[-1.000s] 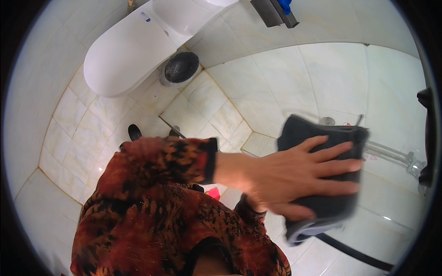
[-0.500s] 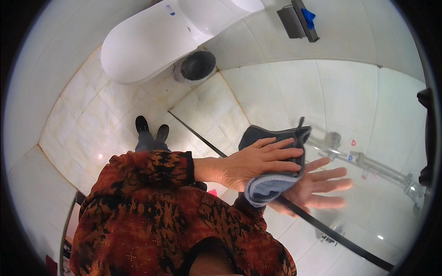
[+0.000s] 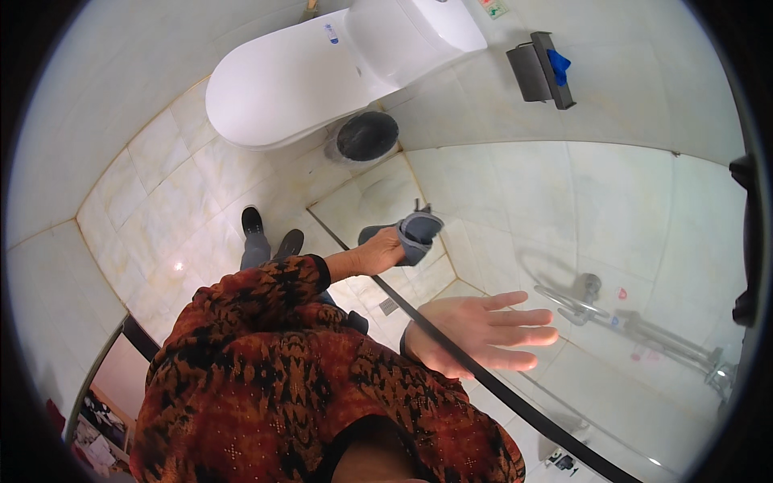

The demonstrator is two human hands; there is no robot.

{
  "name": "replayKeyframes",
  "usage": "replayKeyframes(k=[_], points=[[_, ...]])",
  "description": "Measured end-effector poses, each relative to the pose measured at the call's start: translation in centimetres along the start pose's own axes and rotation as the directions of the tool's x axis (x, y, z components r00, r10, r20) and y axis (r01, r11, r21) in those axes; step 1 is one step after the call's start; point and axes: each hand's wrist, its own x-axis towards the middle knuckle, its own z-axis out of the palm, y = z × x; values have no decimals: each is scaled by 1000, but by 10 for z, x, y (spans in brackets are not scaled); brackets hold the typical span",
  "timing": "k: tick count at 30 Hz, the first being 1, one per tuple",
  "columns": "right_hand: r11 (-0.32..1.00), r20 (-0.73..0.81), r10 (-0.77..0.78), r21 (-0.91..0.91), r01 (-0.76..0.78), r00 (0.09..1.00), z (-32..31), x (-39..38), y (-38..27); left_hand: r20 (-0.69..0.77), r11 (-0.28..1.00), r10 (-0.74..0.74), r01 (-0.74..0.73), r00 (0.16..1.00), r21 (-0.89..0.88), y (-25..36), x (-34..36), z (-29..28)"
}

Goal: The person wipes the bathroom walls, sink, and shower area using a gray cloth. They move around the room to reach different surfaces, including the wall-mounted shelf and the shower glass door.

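Note:
My left hand (image 3: 382, 251) is closed round a folded grey cloth (image 3: 417, 238), which has a lighter edge and a small dark loop sticking up. The hand and cloth are in front of a long dark strip (image 3: 403, 306), which looks like the edge of a clear panel. Lower and to the right, my right hand (image 3: 487, 334) is spread flat with its fingers pointing right and nothing in it. The strip crosses in front of its wrist side. A gap separates the cloth from my right hand. Patterned red and black sleeves cover my arms.
A white toilet (image 3: 290, 80) with its lid down stands at the upper left, beside a black-lined bin (image 3: 368, 135). On the tiled wall is a grey holder (image 3: 539, 71) with something blue. A metal shower fixture (image 3: 592, 310) is on the right. My dark shoes (image 3: 252, 219) are on the tiles.
My left hand has drawn the cloth away from my right hand, up and to the left, and the cloth is now bunched in its grip. The whole view has shifted.

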Motion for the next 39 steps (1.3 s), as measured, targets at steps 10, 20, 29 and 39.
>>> replayKeyframes(k=[10,20,29,39], points=[[997,175,62,24,-67,983,-23,-30,0,-119,896,-420,432,900,107,-43,-20,-8],[890,247,393,-345,-299,886,-34,-53,-29,132,813,-577,552,806,183,-34,-69,-64],[629,73,729,-465,-623,681,-26,-104,-25,240,618,-716,755,656,-220,1,-87,-150],[567,27,761,-515,-643,649,-39,-124,-11,266,268,-584,491,767,-829,22,-90,-241]])
